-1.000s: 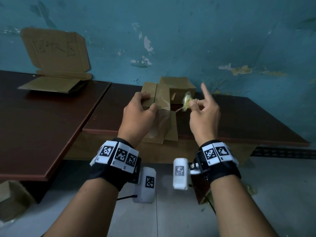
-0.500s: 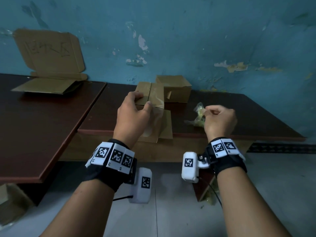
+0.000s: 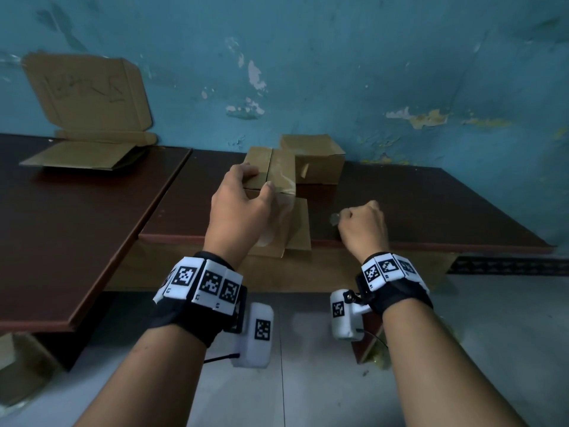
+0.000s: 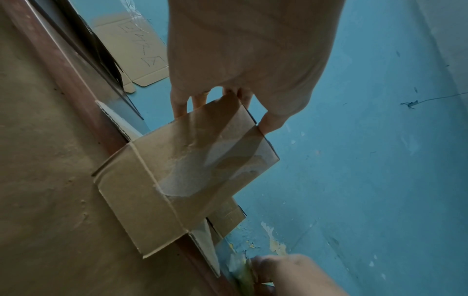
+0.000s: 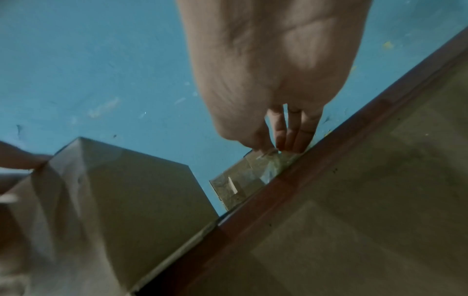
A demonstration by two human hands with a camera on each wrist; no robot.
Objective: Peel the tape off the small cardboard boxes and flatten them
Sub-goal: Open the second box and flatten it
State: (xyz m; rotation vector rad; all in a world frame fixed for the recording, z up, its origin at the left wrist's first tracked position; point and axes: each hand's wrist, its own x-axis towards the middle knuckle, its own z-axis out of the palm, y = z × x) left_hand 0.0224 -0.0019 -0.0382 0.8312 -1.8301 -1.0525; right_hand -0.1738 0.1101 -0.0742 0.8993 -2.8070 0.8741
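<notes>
Two dark brown wooden tables (image 3: 92, 229) stood side by side. Left one held flattened tan cardboard (image 3: 83, 157). Right one (image 3: 431, 211) held an opened small cardboard box (image 3: 277, 211) overhanging its front edge, another box (image 3: 314, 158) behind.

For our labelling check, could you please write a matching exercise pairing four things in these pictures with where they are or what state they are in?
Things:
1. opened box
2. wad of peeled tape
3. closed small box
4. flattened cardboard

Places or states:
A. lies on the left table, one panel leaning against the wall
B. stands at the back of the table, by the blue wall
C. pinched in the right hand, low at the table edge
D. gripped by the left hand, flaps spread

Pairs: 1-D, 2-C, 3-B, 4-A
</notes>
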